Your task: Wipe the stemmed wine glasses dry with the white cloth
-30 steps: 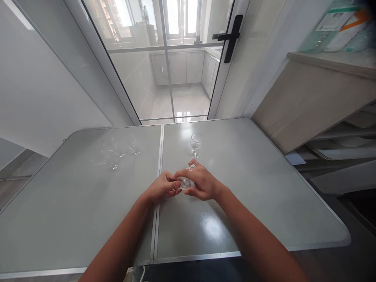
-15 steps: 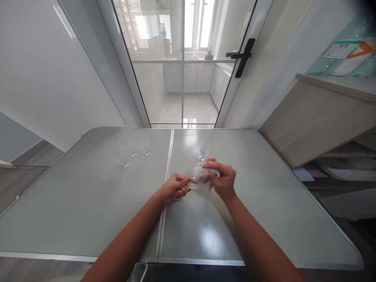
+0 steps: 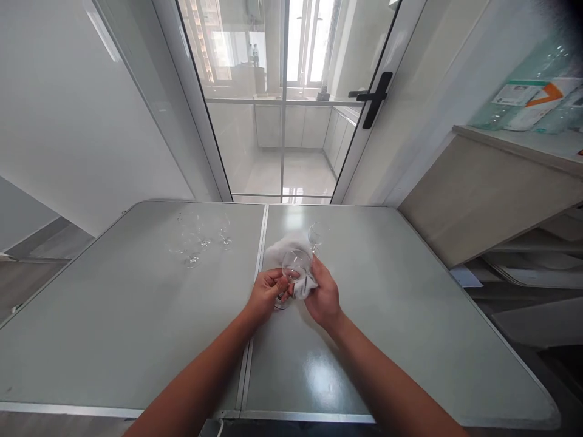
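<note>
Above the table's middle seam, a clear stemmed wine glass (image 3: 296,261) is tilted with its round rim facing me. My left hand (image 3: 265,296) is closed around its stem, and the foot shows just below the fingers. My right hand (image 3: 324,296) is closed on a white cloth (image 3: 279,250), which lies behind and under the bowl. A fold of the cloth hangs out beneath the glass by the right palm. Just beyond the right hand, another wine glass (image 3: 317,234) stands on the table, partly covered by the cloth and fingers.
Several clear stemmed glasses (image 3: 192,260) stand on the left half of the pale table (image 3: 136,328). A glass door with a black handle (image 3: 374,100) rises behind the far edge. To the right is a wooden shelf (image 3: 510,182) holding wrapped plastic bottles (image 3: 528,103).
My right hand has moved down and turned palm up beside the bowl. The cloth has spread out behind the glass, and the glass rim now faces me.
</note>
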Tool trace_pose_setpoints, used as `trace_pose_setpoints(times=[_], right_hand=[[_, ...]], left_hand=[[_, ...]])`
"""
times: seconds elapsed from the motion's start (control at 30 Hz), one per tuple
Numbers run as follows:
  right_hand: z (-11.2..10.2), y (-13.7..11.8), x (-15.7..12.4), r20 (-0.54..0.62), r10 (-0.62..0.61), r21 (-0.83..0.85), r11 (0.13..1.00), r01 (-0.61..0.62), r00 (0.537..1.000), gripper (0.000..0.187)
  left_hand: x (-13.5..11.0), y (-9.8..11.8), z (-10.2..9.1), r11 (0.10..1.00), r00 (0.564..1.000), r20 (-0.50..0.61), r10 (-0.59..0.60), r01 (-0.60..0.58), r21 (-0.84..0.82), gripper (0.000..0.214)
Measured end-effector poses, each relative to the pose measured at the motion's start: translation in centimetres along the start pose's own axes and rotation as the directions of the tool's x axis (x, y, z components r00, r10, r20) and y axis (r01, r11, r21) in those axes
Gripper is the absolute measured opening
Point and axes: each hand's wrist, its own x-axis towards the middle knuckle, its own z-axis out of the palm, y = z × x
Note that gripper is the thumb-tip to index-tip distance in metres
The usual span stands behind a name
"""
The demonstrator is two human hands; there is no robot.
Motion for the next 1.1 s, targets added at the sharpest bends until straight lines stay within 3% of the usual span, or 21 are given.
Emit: trace_pose_setpoints(times=[0.07, 0.13, 0.2, 0.3, 0.33, 0.4, 0.47, 0.5, 0.57, 0.67, 0.73, 0.83, 0.9, 1.0, 1.1], right_hand=[[0.0, 0.3, -0.5, -0.082, -0.152, -0.137, 0.981, 0.14, 0.985, 0.047], [-0.3, 0.4, -0.7, -0.043, -0.322, -0.359, 0.888, 0.287, 0.946, 0.046], [-0.7, 0.3, -0.4, 0.186, -0.448, -0.572, 0.674, 0.468, 0.874, 0.042], [-1.4, -0.4, 0.4, 0.576, -0.404, -0.677, 0.251, 0.692, 0.71, 0.039], [-1.5, -0.7, 0.6, 0.635, -0.371, -0.681, 0.146, 0.718, 0.678, 0.038], [-1.7, -1.6, 0.9, 0.656, -0.342, -0.705, 0.04, 0.708, 0.673, 0.035], [-1.9, -2.5, 1.0, 0.61, -0.337, -0.741, 0.077, 0.667, 0.717, 0.026], [-2.0, -3.0, 1.0, 0.572, -0.332, -0.752, 0.154, 0.641, 0.75, 0.021], [-2.2, -3.6, 1.0, 0.478, -0.29, -0.727, 0.399, 0.558, 0.829, 0.022], [-2.2, -3.9, 0.9, 0.293, -0.189, -0.503, 0.803, 0.319, 0.937, 0.045], [-1.7, -3.4, 0.7, 0.167, -0.116, -0.277, 0.947, 0.159, 0.979, 0.059], [-0.6, -2.3, 0.5, 0.063, -0.018, -0.077, 0.997, 0.023, 0.998, 0.064], [0.1, -1.6, 0.4, 0.035, -0.001, -0.062, 0.998, 0.004, 0.999, 0.06], [0.4, -0.8, 0.4, 0.071, -0.061, -0.15, 0.986, 0.071, 0.996, 0.049], [0.0, -0.3, 0.4, 0.189, -0.125, -0.297, 0.938, 0.178, 0.974, 0.045]], left_hand=[[0.1, 0.2, 0.2, 0.999, 0.999, -0.049, 0.004, -0.006, -0.039, 0.057], [0.3, 0.3, 0.4, 0.999, 0.997, -0.075, -0.007, 0.003, -0.052, 0.052], [0.4, 0.4, 0.4, 1.0, 0.997, -0.08, 0.001, -0.003, -0.025, 0.047], [0.2, 0.2, 0.1, 0.989, 0.993, -0.087, 0.08, -0.067, 0.135, 0.046], [0.0, 0.2, 0.0, 0.967, 0.989, -0.086, 0.12, -0.097, 0.237, 0.044], [-0.4, 0.1, -0.4, 0.859, 0.973, -0.063, 0.222, -0.165, 0.485, 0.036], [-0.8, -0.1, -0.8, 0.699, 0.951, 0.006, 0.308, -0.23, 0.676, 0.029], [-1.0, -0.1, -0.9, 0.633, 0.943, 0.051, 0.33, -0.261, 0.729, 0.025], [-1.3, -0.3, -1.0, 0.565, 0.934, 0.124, 0.336, -0.305, 0.767, 0.013], [-1.5, -0.4, -0.6, 0.583, 0.931, 0.099, 0.35, -0.3, 0.755, 0.013], [-1.4, -0.5, 0.0, 0.683, 0.949, 0.017, 0.315, -0.239, 0.69, 0.017], [-1.1, -0.5, 1.0, 0.87, 0.982, -0.085, 0.167, -0.106, 0.482, 0.031], [-0.9, -0.5, 1.4, 0.917, 0.978, -0.153, 0.145, -0.074, 0.392, 0.038], [-0.7, -0.7, 1.1, 0.878, 0.953, -0.201, 0.225, -0.109, 0.467, 0.045], [-0.8, -0.8, 0.4, 0.767, 0.935, -0.165, 0.315, -0.148, 0.625, 0.05]])
